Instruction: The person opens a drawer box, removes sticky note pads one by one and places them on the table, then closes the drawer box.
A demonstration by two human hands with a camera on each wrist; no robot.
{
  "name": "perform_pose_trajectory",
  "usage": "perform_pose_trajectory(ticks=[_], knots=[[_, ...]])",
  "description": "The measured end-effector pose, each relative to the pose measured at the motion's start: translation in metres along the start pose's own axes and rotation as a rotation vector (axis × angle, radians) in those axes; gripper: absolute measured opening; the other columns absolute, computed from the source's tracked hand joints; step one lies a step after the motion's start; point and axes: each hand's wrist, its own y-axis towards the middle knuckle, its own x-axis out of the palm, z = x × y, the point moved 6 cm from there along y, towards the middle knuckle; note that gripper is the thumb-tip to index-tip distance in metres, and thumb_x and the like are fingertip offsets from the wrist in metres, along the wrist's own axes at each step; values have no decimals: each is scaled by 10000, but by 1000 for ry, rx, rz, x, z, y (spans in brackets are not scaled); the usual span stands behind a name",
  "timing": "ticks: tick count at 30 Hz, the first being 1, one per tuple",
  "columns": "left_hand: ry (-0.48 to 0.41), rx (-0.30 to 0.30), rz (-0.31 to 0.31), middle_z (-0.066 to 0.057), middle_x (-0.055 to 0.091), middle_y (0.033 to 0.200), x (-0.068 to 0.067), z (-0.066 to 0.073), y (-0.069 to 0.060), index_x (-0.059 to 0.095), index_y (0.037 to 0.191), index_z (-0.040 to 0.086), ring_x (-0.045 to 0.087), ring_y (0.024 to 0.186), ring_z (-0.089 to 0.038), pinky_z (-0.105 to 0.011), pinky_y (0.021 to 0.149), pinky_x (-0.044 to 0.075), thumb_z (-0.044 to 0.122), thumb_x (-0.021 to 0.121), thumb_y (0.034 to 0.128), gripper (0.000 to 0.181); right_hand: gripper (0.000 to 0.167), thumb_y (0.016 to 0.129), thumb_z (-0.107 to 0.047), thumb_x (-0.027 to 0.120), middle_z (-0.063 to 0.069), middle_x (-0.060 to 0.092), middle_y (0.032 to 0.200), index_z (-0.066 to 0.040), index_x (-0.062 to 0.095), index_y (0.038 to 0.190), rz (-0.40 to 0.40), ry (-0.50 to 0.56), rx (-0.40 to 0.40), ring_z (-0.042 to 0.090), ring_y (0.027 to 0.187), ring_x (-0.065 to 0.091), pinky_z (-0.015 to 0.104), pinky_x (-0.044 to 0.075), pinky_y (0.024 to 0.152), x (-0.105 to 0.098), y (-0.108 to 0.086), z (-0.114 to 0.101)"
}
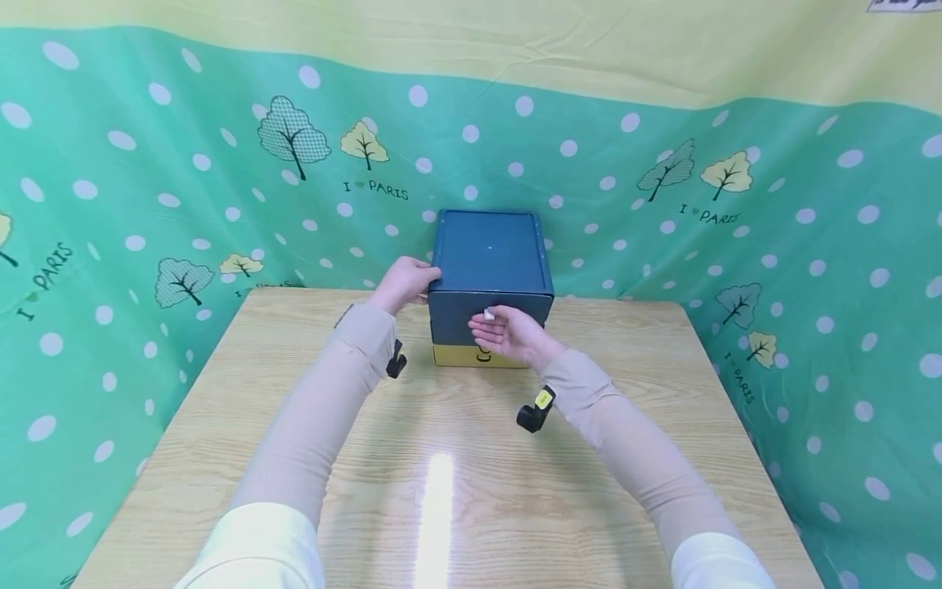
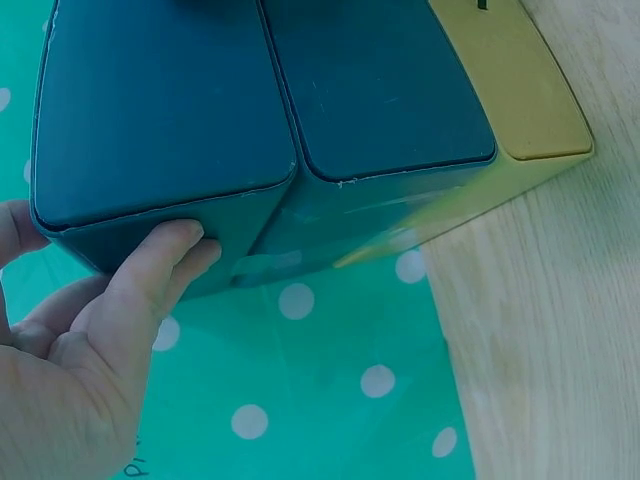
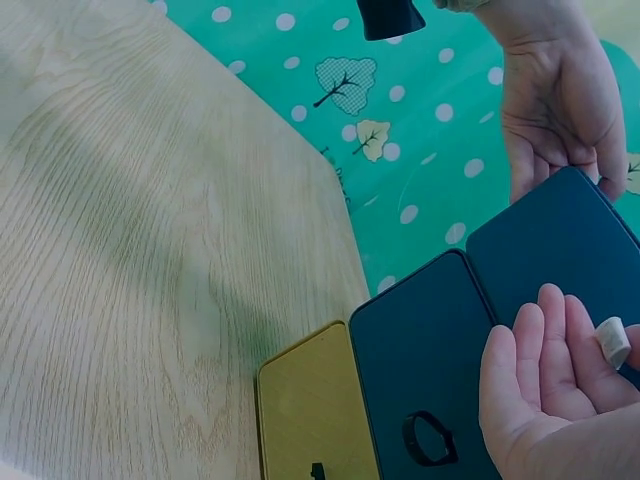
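A small drawer box (image 1: pixel 489 249) stands at the back of the table. Two dark blue drawer fronts lie above a yellow drawer front (image 2: pixel 530 90). At its upper left edge, my left hand (image 1: pixel 401 284) grips the box, thumb over the top and fingers against the side. My right hand (image 1: pixel 515 335) is before the dark front, palm turned up and fingers loosely bent. Between its thumb and index finger it pinches a small white block (image 3: pixel 612 343), whose exact kind I cannot tell. A black loop pull (image 3: pixel 410 438) sits on the middle drawer front.
The wooden table (image 1: pixel 456 425) carries a bright strip of reflected light toward the front. Behind and at both sides hangs a green dotted cloth (image 1: pixel 294 221) with printed trees. Each wrist wears a black camera mount (image 1: pixel 536 411).
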Motion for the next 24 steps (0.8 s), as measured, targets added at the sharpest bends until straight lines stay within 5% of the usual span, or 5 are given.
perform_pose_trajectory(ticks=[24], knots=[[-32, -2, -2, -180, 592, 1242, 0, 0, -2, 571, 1253, -38, 592, 1070, -259, -388, 921, 552, 198, 500, 962, 382, 270, 1020, -188, 364, 58, 638, 932, -10, 566, 1024, -32, -38, 3, 303, 1322, 414, 341, 377, 1123, 0, -6, 3]])
